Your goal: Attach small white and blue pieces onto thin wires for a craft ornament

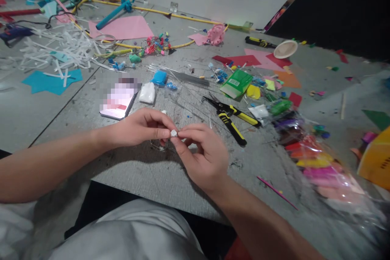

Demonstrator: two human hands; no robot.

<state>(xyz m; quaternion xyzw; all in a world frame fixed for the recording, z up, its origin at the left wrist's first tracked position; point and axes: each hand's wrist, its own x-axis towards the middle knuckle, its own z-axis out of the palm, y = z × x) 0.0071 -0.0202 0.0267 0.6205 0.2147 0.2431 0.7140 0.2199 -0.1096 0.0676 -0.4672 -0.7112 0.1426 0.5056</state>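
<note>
Fingertips of my left hand point(149, 126) and my right hand point(202, 150) meet in front of me, above the table's near part. Between them is a small white lump of clay point(173, 133), pinched from both sides. Part of a thin wire shape shows below my left fingers, mostly hidden. Just beyond my left hand lie a larger white clay lump point(147, 93) and a blue clay block point(159, 77). A phone point(118, 99) with a lit, blurred screen lies left of them. Yellow-and-black pliers point(227, 113) rest beyond my right hand, jaws apart.
Thin metal wires point(185, 77) lie across the middle. To the right are a green packet point(237, 83), bags of coloured clay point(323, 162) and a pink stick point(277, 193). White paper strips point(67, 50) heap at left. A pink paper sheet point(122, 28) and yellow tubing point(183, 15) lie farther back.
</note>
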